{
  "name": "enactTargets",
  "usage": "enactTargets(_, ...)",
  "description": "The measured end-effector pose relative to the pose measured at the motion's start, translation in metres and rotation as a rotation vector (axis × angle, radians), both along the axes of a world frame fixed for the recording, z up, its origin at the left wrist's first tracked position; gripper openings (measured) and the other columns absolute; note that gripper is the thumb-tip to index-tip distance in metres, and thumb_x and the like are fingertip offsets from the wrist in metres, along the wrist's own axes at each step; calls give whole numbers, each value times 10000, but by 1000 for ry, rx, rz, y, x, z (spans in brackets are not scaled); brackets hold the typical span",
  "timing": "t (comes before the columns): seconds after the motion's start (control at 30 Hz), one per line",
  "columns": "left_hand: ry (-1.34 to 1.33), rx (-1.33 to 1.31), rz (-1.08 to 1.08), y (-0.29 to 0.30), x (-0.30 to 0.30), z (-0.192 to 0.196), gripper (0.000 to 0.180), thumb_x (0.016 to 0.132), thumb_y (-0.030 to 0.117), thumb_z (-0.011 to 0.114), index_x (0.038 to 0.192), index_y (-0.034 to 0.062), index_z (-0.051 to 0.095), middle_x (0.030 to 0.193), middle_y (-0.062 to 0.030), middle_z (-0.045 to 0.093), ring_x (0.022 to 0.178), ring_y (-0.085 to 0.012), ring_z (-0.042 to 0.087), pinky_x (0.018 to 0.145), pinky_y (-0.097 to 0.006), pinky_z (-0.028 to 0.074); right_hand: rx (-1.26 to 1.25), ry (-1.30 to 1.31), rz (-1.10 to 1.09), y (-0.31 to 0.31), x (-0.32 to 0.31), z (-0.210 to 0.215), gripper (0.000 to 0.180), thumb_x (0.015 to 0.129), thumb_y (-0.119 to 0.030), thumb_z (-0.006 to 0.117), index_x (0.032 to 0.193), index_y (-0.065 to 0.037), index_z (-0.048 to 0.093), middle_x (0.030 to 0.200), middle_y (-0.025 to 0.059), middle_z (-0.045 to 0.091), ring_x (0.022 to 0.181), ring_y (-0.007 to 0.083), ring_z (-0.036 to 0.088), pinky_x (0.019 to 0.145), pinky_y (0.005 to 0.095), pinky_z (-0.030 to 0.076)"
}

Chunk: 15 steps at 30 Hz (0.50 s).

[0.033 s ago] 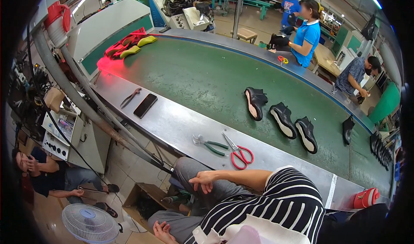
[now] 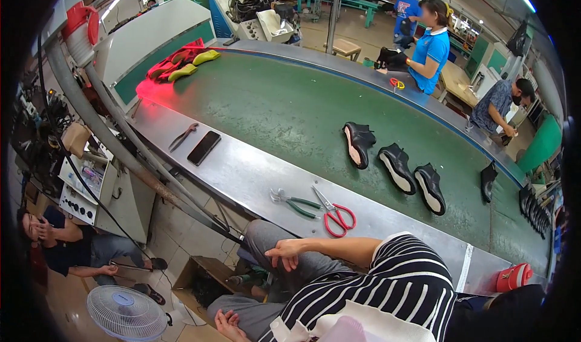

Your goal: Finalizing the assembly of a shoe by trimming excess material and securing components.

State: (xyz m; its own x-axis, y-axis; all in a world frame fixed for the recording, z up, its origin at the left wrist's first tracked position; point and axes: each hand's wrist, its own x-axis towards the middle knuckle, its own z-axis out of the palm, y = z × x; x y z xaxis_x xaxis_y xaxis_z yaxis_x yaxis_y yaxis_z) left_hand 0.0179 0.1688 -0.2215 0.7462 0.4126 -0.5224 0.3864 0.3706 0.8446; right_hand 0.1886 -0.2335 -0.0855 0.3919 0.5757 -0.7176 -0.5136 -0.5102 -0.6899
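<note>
My right hand (image 2: 285, 254) rests on my raised grey-trousered knee, its fingers loosely bent and hanging with nothing in them. Lower down, my left hand (image 2: 229, 326) lies on my other thigh, fingers slightly curled and apart, also holding nothing. On the metal ledge beyond my right arm lie green-handled pliers (image 2: 296, 203) and red-handled scissors (image 2: 334, 214). A black phone (image 2: 204, 148) and a pair of pincers (image 2: 183, 137) are further left on that ledge. Black shoes with pale soles (image 2: 396, 168) lie on the green conveyor belt (image 2: 266, 112), apart from my hands.
Yellow-green and red-lit pieces (image 2: 183, 71) lie at the belt's far left end. A red container (image 2: 514, 278) stands at right. Below left are a fan (image 2: 126, 312), an open cardboard box (image 2: 192, 275) and a seated person (image 2: 72, 245). A person in blue (image 2: 431, 52) stands across the belt.
</note>
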Motion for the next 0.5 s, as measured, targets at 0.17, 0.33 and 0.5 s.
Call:
enactTargets(0.17,-11,28,17,-4,1,2,335,965,376,521,1210,148,521,880,-91,665,626,-184,626,564,-293,514,-1,-6,3,1,1,1,667,983,-540,278,1154,-4,636,730,192,687,564,239,666,534,330,550)
enactTargets(0.33,-24,11,24,-7,2,7,325,964,367,524,1199,142,526,858,-89,665,615,-178,624,541,-285,508,6,4,7,1,2,0,670,984,-538,275,1160,0,633,736,197,688,570,247,669,541,335,555)
enactTargets(0.5,-40,17,37,-13,1,19,317,963,360,528,1190,138,530,836,-85,665,591,-168,619,519,-271,503,-5,1,33,3,5,3,679,983,-556,269,1196,-13,616,730,178,691,578,207,668,537,313,554)
